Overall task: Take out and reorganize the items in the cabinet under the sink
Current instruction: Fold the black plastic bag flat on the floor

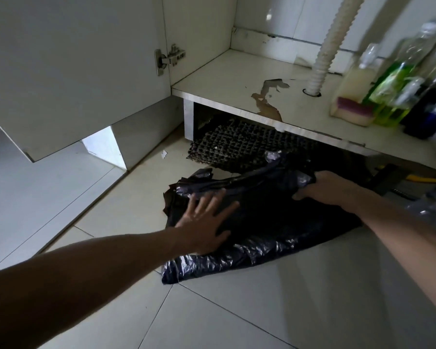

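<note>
Ok so both hands are on the black plastic bag (262,222), which lies crumpled on the tiled floor (237,311) right in front of the open cabinet (237,79). My left hand (207,222) is spread flat w/ fingers straight, pressing on the bag's left part. Right hand (320,187) is curled round a bunched bit at the bag's far edge, gripping it. Cabinet door (73,71) swung open at left. Inside, a white ribbed drain hose (332,39) goes down thru the cabinet floor, and at the right there's a sponge (353,112) touching a few blurry bottles (393,84). Dark woven mat (237,147) pokes out from under the cabinet.
</note>
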The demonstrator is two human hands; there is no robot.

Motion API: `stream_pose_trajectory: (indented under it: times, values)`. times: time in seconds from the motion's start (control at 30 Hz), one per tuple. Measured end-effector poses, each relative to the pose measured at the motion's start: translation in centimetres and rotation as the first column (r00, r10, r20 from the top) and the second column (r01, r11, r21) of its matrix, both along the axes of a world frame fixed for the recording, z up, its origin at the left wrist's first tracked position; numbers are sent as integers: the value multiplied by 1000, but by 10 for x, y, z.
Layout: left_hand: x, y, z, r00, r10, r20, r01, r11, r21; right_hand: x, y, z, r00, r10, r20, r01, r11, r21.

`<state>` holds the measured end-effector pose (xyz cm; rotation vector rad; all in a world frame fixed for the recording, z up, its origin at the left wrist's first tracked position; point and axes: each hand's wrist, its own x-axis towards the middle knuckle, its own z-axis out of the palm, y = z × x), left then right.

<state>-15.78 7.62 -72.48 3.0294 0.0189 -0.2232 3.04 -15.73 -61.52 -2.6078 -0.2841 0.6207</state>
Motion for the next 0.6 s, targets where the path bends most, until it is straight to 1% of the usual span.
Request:
stream_pose_trajectory:
  times: [0.03, 0.07, 0.13, 0.2, 0.23, 0.27, 0.3, 0.33, 0.37, 0.4, 0.43, 0.47, 0.5, 0.53, 0.57, 0.6]
  values:
    - [5, -11, -3, 996, -19, -88, 13, 998, -58, -3, 7, 5, 996, 68, 51, -65, 997, -47]
    - [10, -24, -5, 983, -4, -182, -9, 998, -70, -10, 17, 11, 987, 137, 87, -127, 985, -113]
    - [20, -43, -8, 941, 54, -333, -69, 997, -34, -31, 36, 25, 964, 238, 116, -211, 956, -203]
    - [29, -51, -6, 895, 91, -437, -102, 995, -1, -54, 57, 34, 947, 305, 101, -279, 936, -214]
    - [35, -48, -7, 885, 111, -451, -143, 989, -37, -65, 67, 35, 936, 342, 82, -319, 923, -216]
    - [39, -43, -4, 879, 124, -459, -198, 973, -117, -76, 75, 37, 922, 382, 65, -360, 906, -224]
    - [43, -35, 1, 858, 159, -488, -301, 926, -228, -86, 84, 36, 909, 414, 47, -393, 889, -234]
    - [45, -22, 8, 849, 192, -492, -412, 823, -390, -96, 91, 35, 894, 446, 40, -424, 871, -249]
    - [45, -6, 15, 833, 266, -485, -528, 640, -557, -105, 96, 31, 879, 476, 32, -453, 852, -263]
    - [43, 11, 25, 816, 336, -469, -577, 450, -681, -114, 102, 28, 863, 505, 17, -483, 834, -267]
    - [39, 28, 34, 766, 444, -465, -604, 250, -757, -124, 107, 23, 853, 521, -17, -509, 826, -244]
    - [35, 50, 37, 700, 520, -490, -598, 50, -800, -135, 112, 19, 849, 525, -58, -525, 825, -208]
    - [29, 67, 43, 642, 554, -530, -596, -73, -799, -145, 118, 12, 852, 516, -91, -524, 832, -183]
    - [21, 83, 46, 608, 555, -568, -596, -154, -788, -154, 124, 5, 854, 509, -109, -521, 834, -184]
    - [16, 96, 46, 579, 545, -606, -615, -195, -764, -162, 128, -2, 852, 510, -115, -523, 831, -189]
    - [11, 106, 47, 558, 539, -630, -640, -203, -741, -171, 133, -8, 843, 525, -117, -538, 823, -184]
